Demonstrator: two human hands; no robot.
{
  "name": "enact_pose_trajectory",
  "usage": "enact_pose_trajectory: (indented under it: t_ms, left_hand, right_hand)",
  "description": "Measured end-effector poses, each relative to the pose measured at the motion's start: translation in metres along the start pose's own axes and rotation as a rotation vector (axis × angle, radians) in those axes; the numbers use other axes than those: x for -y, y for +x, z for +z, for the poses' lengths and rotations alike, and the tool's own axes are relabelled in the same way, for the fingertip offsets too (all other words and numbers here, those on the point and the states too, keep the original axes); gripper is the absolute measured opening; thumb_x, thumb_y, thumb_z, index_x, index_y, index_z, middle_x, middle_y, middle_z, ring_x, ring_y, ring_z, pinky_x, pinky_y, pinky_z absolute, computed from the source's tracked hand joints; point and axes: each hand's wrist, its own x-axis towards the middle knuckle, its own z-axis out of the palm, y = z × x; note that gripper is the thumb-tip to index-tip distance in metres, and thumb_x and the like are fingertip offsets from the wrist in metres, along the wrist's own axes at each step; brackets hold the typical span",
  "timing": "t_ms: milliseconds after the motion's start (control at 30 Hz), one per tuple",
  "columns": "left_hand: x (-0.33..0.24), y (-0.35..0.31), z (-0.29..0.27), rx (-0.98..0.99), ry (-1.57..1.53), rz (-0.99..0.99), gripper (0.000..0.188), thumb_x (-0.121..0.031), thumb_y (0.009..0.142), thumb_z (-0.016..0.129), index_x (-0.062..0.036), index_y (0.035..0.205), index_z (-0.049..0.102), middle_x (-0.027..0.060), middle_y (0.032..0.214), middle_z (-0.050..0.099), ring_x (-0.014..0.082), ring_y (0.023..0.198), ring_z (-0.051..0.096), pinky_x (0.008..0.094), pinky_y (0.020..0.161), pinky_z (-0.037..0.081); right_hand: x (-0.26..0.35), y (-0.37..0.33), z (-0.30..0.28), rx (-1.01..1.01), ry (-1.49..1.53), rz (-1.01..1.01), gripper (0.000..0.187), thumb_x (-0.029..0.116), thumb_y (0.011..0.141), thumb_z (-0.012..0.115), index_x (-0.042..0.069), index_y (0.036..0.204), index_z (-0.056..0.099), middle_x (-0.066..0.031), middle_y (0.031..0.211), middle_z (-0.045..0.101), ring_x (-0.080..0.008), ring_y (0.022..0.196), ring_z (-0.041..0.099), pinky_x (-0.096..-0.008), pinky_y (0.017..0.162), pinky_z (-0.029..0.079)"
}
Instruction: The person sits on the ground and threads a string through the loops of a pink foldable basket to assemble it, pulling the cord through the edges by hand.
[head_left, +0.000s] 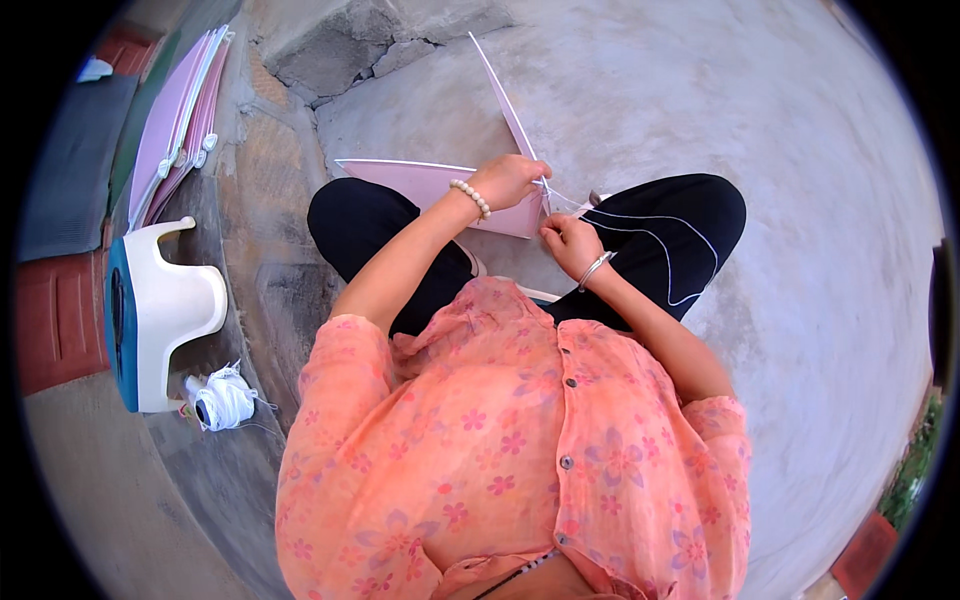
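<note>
Okay, left hand (508, 182) pinches pink panels (430, 187) where they meet, likely steadying them; right hand (572, 245) pinches white string (717, 262) close by. Panels spread from between knees (345, 220), toward floor's (800, 300) cracked edge.

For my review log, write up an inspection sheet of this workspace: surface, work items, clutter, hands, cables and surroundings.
Surface: grey concrete floor, with a crack near the top of the view.
Work items: two white-edged pink panels meet at an angle; a white string loops over the person's right leg.
Clutter: white-and-blue plastic stool, a spool of white thread next to it, and a stack of pink sheets, all on the left.
Hands: left hand grips the panels where they meet; right hand is curled just below, its grip too small to tell.
Cables: nothing seen.
Surroundings: greenery at the far right edge.
</note>
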Motion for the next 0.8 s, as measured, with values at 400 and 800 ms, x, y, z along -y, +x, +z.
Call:
enact_pose_trajectory:
  t_ms: [400, 800]
  left_hand:
    - [0.000, 0.006, 0.001, -0.055, -0.050, -0.055, 0.023, -0.007, 0.075, 0.063, -0.0062, 0.097, 0.061, 0.0151, 0.083, 0.063, 0.0308, 0.079, 0.061, 0.0379, 0.069, 0.049]
    - [0.005, 0.013, 0.005, -0.088, -0.102, -0.018, 0.025, -0.006, 0.075, 0.061, -0.0061, 0.100, 0.060, 0.0153, 0.085, 0.063, 0.0314, 0.080, 0.061, 0.0380, 0.070, 0.050]
  right_hand:
    - [-0.009, 0.037, 0.051, -0.296, 1.264, 0.851, 0.014, 0.024, 0.084, 0.061, 0.010, 0.081, 0.063, 0.0030, 0.071, 0.056, -0.0045, 0.055, 0.046, -0.0183, 0.042, 0.033]
    - [0.002, 0.037, 0.072, -0.372, 1.091, 0.668, 0.012, 0.012, 0.079, 0.057, 0.005, 0.069, 0.057, 0.0005, 0.062, 0.053, -0.0091, 0.056, 0.047, -0.0241, 0.052, 0.038]
